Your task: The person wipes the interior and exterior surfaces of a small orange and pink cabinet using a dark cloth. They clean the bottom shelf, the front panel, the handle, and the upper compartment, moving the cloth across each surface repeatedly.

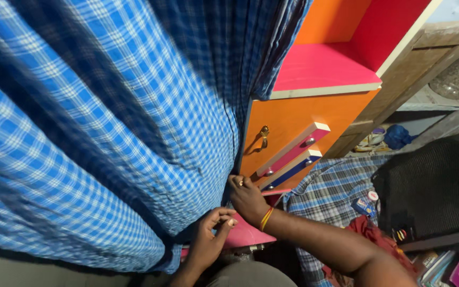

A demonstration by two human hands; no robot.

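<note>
- The blue checked cloth [96, 122] hangs in deep folds across the left and middle of the view, its lower edge reaching down to the hands beside an orange cabinet [293, 119].
- It looks thin, soft and light. It will likely drape and bunch rather than hold a shape, and it is not fragile.
- The left hand [208, 242] has its fingers curled, seemingly pinching the cloth's lower edge from below.
- The right hand [246, 199] presses at the cloth's edge next to the cabinet front, fingers bent. I cannot tell whether it grips fabric or only rests on it.
- The hem or a corner seems the best hold, since a mid-panel grasp would only gather slack.
- A second checked fabric [330, 194] lies nearby to the right.
</note>
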